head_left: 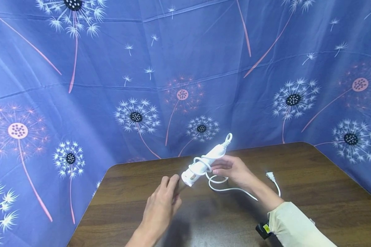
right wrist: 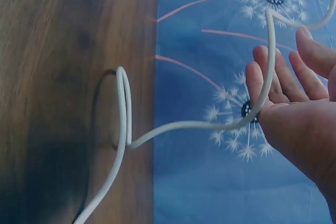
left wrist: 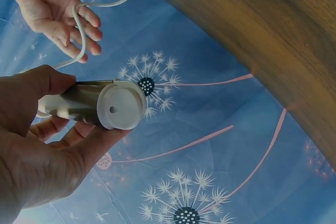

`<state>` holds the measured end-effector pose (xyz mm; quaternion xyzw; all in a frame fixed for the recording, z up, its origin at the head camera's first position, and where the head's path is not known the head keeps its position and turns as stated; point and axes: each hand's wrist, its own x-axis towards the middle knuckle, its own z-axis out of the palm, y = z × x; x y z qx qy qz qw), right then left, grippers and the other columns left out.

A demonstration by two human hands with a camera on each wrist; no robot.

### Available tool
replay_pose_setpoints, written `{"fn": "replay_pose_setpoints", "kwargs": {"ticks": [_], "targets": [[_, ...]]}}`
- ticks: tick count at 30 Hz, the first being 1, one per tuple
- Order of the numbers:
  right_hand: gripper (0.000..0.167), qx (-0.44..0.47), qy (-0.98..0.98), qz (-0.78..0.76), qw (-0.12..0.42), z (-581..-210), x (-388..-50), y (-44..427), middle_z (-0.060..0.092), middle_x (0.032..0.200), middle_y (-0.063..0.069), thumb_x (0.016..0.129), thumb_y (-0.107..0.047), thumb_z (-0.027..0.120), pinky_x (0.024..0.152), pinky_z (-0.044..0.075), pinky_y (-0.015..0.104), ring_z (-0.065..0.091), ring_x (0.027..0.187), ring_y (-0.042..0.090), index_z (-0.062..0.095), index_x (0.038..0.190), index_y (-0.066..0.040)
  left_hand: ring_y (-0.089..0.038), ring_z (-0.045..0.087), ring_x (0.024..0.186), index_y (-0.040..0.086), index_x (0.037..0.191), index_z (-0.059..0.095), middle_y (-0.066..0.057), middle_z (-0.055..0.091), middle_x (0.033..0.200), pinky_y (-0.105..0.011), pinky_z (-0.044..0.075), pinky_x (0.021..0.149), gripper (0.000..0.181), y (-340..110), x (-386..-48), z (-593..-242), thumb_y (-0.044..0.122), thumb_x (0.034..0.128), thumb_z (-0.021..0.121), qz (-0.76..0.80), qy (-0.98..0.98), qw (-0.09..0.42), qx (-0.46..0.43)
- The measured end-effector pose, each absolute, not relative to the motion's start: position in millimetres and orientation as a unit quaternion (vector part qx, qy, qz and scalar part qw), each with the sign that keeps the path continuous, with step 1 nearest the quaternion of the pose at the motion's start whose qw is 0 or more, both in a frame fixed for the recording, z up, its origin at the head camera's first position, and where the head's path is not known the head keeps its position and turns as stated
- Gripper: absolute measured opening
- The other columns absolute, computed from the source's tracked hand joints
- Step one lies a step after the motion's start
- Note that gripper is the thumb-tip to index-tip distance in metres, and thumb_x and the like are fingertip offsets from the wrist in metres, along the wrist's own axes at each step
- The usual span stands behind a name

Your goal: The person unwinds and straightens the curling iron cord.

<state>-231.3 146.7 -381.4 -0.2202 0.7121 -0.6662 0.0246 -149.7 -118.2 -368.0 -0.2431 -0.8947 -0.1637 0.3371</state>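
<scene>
A white-handled curling iron (head_left: pixel 214 153) is held tilted above the table, its handle pointing up and to the right. My left hand (head_left: pixel 160 207) grips it by the metal barrel (left wrist: pixel 79 99), thumb on one side and fingers on the other. The white end cap (left wrist: pixel 122 107) of the barrel faces the left wrist view. White cord (right wrist: pixel 184 125) loops around the handle and hangs down to the table. Beside the handle is my right hand (head_left: pixel 236 173); in the right wrist view its fingers are loosely extended, with the cord running across them.
The cord's two-prong plug (head_left: pixel 270 176) lies at the right on the brown wooden table (head_left: pixel 126 192). A black wrist camera (head_left: pixel 262 230) sits at the right sleeve. Behind the table hangs a blue curtain (head_left: pixel 111 65) with dandelion prints.
</scene>
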Motion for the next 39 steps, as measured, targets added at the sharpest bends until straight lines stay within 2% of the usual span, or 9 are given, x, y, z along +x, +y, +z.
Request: {"fn": "replay_pose_setpoints", "kwargs": {"ticks": [5,8,12,19,25,27,30,34,39], "targets": [[0.043,-0.204,0.728,-0.654,0.039,-381,-231,142,0.067,0.106,0.023,0.081,-0.003,0.071,0.084,0.054,0.035,0.067,0.096,0.026,0.057,0.120,0.011,-0.010,0.057,0.066,0.013,0.111,0.054,0.004,0.049,0.086,-0.023,0.046,0.048,0.053,-117,-150,-368,0.001,0.0654,0.077,-0.168,-0.893,0.339,-0.245],[0.038,-0.195,0.740,-0.642,0.053,-382,-231,140,0.068,0.101,0.019,0.080,-0.006,0.073,0.083,0.053,0.036,0.067,0.093,0.028,0.061,0.114,0.007,-0.010,0.057,0.066,0.013,0.112,0.054,0.004,0.049,0.086,-0.023,0.047,0.048,0.052,-117,-150,-367,0.002,0.0660,0.077,-0.168,-0.892,0.339,-0.246],[0.031,-0.206,0.748,-0.627,0.070,-383,-231,139,0.069,0.098,0.016,0.079,-0.005,0.073,0.083,0.053,0.036,0.066,0.090,0.025,0.065,0.108,0.004,-0.011,0.058,0.066,0.013,0.112,0.054,0.003,0.049,0.087,-0.024,0.047,0.048,0.052,-117,-150,-367,0.002,0.0663,0.077,-0.168,-0.893,0.339,-0.244],[0.024,-0.232,0.735,-0.629,0.098,-384,-230,136,0.067,0.096,0.020,0.079,0.003,0.069,0.081,0.055,0.030,0.065,0.087,0.021,0.062,0.101,0.009,-0.010,0.057,0.066,0.013,0.112,0.055,0.003,0.049,0.086,-0.025,0.048,0.048,0.052,-118,-150,-368,0.002,0.0656,0.076,-0.172,-0.892,0.341,-0.241],[0.026,-0.233,0.713,-0.655,0.097,-386,-232,137,0.067,0.100,0.024,0.083,-0.004,0.069,0.079,0.055,0.036,0.067,0.090,0.028,0.059,0.103,0.011,-0.010,0.057,0.066,0.013,0.113,0.054,0.003,0.049,0.087,-0.024,0.047,0.048,0.053,-118,-150,-367,0.002,0.0660,0.076,-0.175,-0.893,0.336,-0.242],[0.021,-0.237,0.676,-0.689,0.107,-388,-234,139,0.066,0.102,0.027,0.087,-0.003,0.066,0.080,0.056,0.040,0.068,0.092,0.031,0.059,0.102,0.009,-0.011,0.058,0.066,0.013,0.113,0.054,0.003,0.050,0.088,-0.023,0.047,0.048,0.053,-119,-151,-367,0.002,0.0663,0.076,-0.177,-0.894,0.334,-0.242],[0.010,-0.249,0.612,-0.740,0.127,-392,-237,145,0.067,0.100,0.023,0.091,0.002,0.058,0.080,0.055,0.044,0.068,0.092,0.033,0.059,0.101,0.003,-0.012,0.059,0.067,0.012,0.115,0.054,0.002,0.051,0.089,-0.023,0.049,0.050,0.055,-122,-151,-366,0.001,0.0662,0.077,-0.178,-0.895,0.333,-0.238],[0.016,-0.274,0.564,-0.766,0.142,-395,-240,151,0.070,0.096,0.012,0.095,0.003,0.051,0.078,0.056,0.042,0.069,0.088,0.030,0.062,0.101,-0.005,-0.012,0.061,0.067,0.012,0.115,0.054,0.002,0.052,0.090,-0.024,0.049,0.051,0.056,-125,-152,-366,0.000,0.0661,0.078,-0.179,-0.898,0.330,-0.231],[0.022,-0.260,0.570,-0.768,0.131,-393,-242,154,0.071,0.093,0.010,0.096,0.000,0.050,0.076,0.057,0.040,0.070,0.082,0.025,0.068,0.101,-0.011,-0.011,0.059,0.067,0.012,0.115,0.055,0.003,0.052,0.090,-0.024,0.049,0.051,0.056,-127,-153,-367,0.000,0.0657,0.077,-0.179,-0.898,0.321,-0.241]]}}
